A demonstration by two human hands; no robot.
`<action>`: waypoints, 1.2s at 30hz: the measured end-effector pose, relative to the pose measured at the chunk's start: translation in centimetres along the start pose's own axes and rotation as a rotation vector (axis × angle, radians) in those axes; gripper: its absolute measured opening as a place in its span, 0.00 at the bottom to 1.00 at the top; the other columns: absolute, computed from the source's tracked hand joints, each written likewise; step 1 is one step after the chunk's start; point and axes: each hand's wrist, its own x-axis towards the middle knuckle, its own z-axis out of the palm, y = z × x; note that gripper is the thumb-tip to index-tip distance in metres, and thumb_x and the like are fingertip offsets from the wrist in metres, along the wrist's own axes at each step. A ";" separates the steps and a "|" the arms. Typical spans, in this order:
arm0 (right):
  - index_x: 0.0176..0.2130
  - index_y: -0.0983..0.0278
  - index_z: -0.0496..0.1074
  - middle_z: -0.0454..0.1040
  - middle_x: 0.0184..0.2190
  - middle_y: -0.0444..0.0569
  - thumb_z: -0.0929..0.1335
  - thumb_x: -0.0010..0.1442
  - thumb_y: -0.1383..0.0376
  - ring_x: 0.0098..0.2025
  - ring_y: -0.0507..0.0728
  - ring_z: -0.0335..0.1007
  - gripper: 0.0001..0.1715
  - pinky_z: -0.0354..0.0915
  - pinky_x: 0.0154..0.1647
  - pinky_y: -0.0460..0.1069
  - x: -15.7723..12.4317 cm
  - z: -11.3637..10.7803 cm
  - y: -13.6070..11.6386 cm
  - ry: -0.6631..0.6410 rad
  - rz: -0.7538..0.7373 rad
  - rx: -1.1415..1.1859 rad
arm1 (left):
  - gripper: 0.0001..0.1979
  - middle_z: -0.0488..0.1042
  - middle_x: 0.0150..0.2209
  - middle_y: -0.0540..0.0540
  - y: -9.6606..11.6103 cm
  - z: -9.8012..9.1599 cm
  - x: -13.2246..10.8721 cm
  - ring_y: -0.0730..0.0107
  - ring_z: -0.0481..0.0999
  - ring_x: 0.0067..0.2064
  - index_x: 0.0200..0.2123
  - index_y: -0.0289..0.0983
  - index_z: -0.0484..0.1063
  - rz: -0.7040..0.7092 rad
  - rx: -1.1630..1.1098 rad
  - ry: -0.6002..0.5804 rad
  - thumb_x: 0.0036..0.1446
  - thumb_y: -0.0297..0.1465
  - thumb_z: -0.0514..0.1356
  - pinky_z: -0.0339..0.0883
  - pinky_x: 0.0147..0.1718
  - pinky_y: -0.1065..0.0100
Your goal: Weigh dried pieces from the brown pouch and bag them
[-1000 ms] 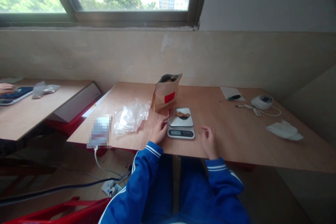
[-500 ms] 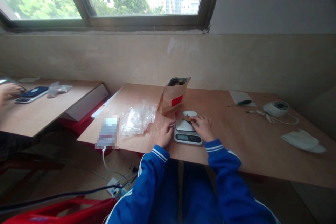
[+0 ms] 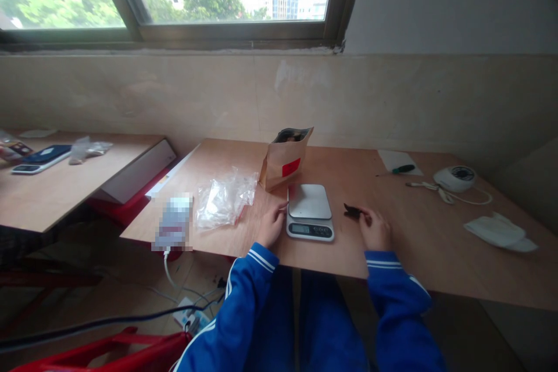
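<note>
A small kitchen scale (image 3: 310,210) with a bare silver pan sits on the wooden table (image 3: 392,244) in front of me. My left hand (image 3: 271,224) rests curled against the scale's left side. My right hand (image 3: 375,228) lies on the table to the right of the scale, fingers pinched on a dark brown piece (image 3: 352,211). Behind the scale stands an open brown paper bag (image 3: 284,158) with a red label. A heap of clear plastic bags (image 3: 224,197) lies to the left.
A green-handled screwdriver (image 3: 399,170) on a paper sheet, a white round device (image 3: 455,176) with a cable and a crumpled tissue (image 3: 499,231) lie at the right. A second table (image 3: 52,186) on the left carries another scale (image 3: 37,159). Cables and a power strip (image 3: 192,317) lie on the floor.
My right hand has lifted the brown pieces off the scale pan and carried them to the table on the right. The pan is bare. My left hand stayed by the scale.
</note>
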 end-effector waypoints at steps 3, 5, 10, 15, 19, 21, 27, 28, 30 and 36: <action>0.37 0.63 0.76 0.72 0.43 0.60 0.60 0.56 0.61 0.46 0.67 0.65 0.18 0.60 0.48 0.64 -0.5 0.5 -0.1 0.023 -0.029 -0.072 | 0.17 0.77 0.45 0.44 0.2 -0.1 -0.1 0.61 0.76 0.47 0.51 0.40 0.72 -0.007 -0.001 0.001 0.60 0.31 0.53 0.70 0.50 0.57; 0.41 0.62 0.76 0.69 0.49 0.60 0.60 0.58 0.60 0.50 0.68 0.62 0.19 0.58 0.51 0.66 -1.1 0.6 -0.5 0.024 -0.046 -0.072 | 0.16 0.77 0.46 0.44 0.4 -0.1 -0.1 0.61 0.76 0.48 0.50 0.40 0.72 -0.020 -0.007 0.007 0.60 0.33 0.53 0.69 0.50 0.58; 0.49 0.59 0.70 0.66 0.55 0.57 0.61 0.57 0.57 0.53 0.69 0.60 0.22 0.57 0.53 0.67 -2.7 0.9 -1.1 -0.065 -0.038 -0.069 | 0.19 0.74 0.48 0.41 1.7 1.2 -0.6 0.61 0.74 0.49 0.51 0.37 0.67 -0.104 -0.048 -0.003 0.60 0.40 0.55 0.68 0.50 0.58; 0.52 0.62 0.68 0.67 0.53 0.60 0.61 0.57 0.59 0.54 0.69 0.60 0.25 0.58 0.52 0.65 -2.9 1.1 -1.0 -0.065 -0.073 -0.073 | 0.38 0.66 0.53 0.35 3.2 3.5 -1.4 0.48 0.62 0.60 0.55 0.33 0.61 -0.108 0.163 0.073 0.45 0.45 0.67 0.53 0.60 0.49; 0.50 0.62 0.70 0.71 0.47 0.58 0.60 0.57 0.60 0.50 0.67 0.62 0.23 0.58 0.51 0.63 -2.7 1.1 -0.7 -0.063 -0.079 -0.080 | 0.29 0.67 0.51 0.37 3.2 3.6 -1.1 0.53 0.65 0.58 0.54 0.33 0.61 -0.117 0.119 0.080 0.54 0.44 0.60 0.55 0.59 0.52; 0.48 0.61 0.71 0.72 0.45 0.57 0.61 0.56 0.59 0.48 0.67 0.63 0.22 0.58 0.49 0.63 -2.6 1.0 -0.4 -0.090 -0.063 -0.097 | 0.20 0.70 0.48 0.39 2.8 3.0 -0.6 0.59 0.69 0.53 0.51 0.34 0.63 -0.121 0.050 0.078 0.61 0.41 0.52 0.60 0.55 0.56; 0.45 0.62 0.74 0.74 0.40 0.57 0.65 0.54 0.56 0.44 0.67 0.64 0.20 0.57 0.46 0.61 -2.7 0.3 -1.1 -0.050 0.028 -0.106 | 0.14 0.75 0.43 0.44 0.7 1.1 0.6 0.63 0.74 0.48 0.43 0.38 0.71 -0.070 0.058 0.090 0.63 0.36 0.49 0.66 0.51 0.60; 0.44 0.62 0.75 0.74 0.40 0.57 0.65 0.54 0.56 0.44 0.66 0.64 0.20 0.58 0.46 0.61 -2.6 0.1 -1.5 -0.028 0.041 -0.084 | 0.14 0.76 0.44 0.44 0.4 0.9 0.7 0.63 0.74 0.48 0.44 0.39 0.71 -0.063 0.051 0.076 0.63 0.35 0.49 0.67 0.50 0.60; 0.42 0.61 0.75 0.74 0.38 0.55 0.65 0.55 0.55 0.42 0.64 0.66 0.18 0.60 0.46 0.60 -1.8 -0.3 -2.8 -0.010 0.040 0.004 | 0.14 0.76 0.45 0.43 0.1 0.8 0.6 0.63 0.75 0.48 0.45 0.38 0.71 -0.053 0.050 0.052 0.63 0.34 0.49 0.68 0.49 0.59; 0.38 0.62 0.76 0.75 0.37 0.52 0.67 0.56 0.60 0.42 0.61 0.69 0.11 0.63 0.47 0.57 2.4 1.0 -8.7 -0.161 -0.195 0.213 | 0.13 0.76 0.45 0.42 0.2 0.8 0.5 0.61 0.75 0.48 0.45 0.38 0.71 -0.036 0.064 0.047 0.62 0.32 0.50 0.69 0.49 0.57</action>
